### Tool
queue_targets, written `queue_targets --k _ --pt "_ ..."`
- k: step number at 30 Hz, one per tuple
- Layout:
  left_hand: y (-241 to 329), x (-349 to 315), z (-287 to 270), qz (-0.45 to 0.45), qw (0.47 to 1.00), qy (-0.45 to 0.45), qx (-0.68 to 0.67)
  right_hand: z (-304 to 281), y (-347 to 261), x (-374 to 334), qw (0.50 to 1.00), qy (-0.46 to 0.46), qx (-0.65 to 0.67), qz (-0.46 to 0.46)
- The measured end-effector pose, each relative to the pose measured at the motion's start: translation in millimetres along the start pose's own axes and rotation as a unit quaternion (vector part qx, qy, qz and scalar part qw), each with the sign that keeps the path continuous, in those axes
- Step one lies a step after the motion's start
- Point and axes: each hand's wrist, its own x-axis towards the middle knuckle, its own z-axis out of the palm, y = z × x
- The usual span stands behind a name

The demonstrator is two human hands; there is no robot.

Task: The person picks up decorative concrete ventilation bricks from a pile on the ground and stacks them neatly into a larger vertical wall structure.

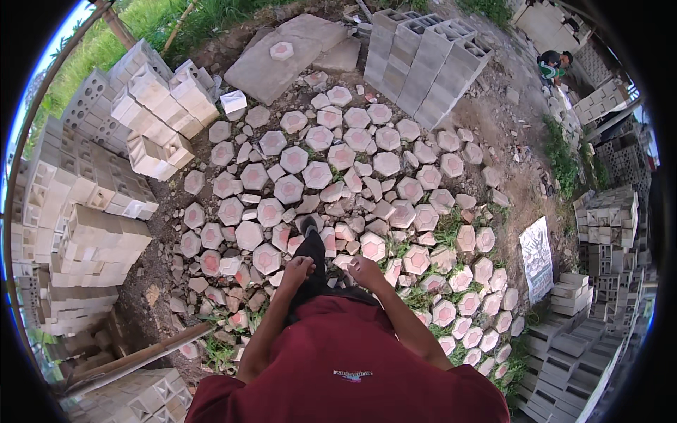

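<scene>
My left hand [299, 271] is held low in front of me with the fingers curled in, and no object shows in it. Level with it, a short way to the right, my right hand [364, 272] is also loosely curled, with nothing visible between the fingers. Neither hand touches anything. Below them, hexagonal concrete pavers [288, 189], many with reddish centres, cover the ground in loose rows. One dark shoe [310, 227] is planted among the pavers and broken pieces, between and ahead of my hands.
Stacks of hollow concrete blocks stand on the left [99, 240], at the back [427, 63] and on the right [606, 218]. Rubble and grass fill gaps between pavers. A printed sheet [537, 259] lies at right. A wooden pole [141, 358] juts in lower left. Another person [553, 67] is far right.
</scene>
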Motion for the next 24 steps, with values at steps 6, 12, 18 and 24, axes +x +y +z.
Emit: queue_targets --k 6,12,18,24 --pt "60 122 -10 -0.005 0.997 -0.053 0.051 -19 11 93 0.999 -0.017 -0.041 0.006" --pt "147 249 -35 0.101 0.953 -0.051 0.282 -58 -17 217 0.996 -0.011 -0.062 0.058" --pt "218 322 -67 0.123 0.956 -0.035 0.265 -91 -76 323 0.999 0.044 0.017 0.02" --pt "267 393 -74 0.084 0.952 -0.07 0.285 -148 -96 393 0.982 0.172 0.077 0.027"
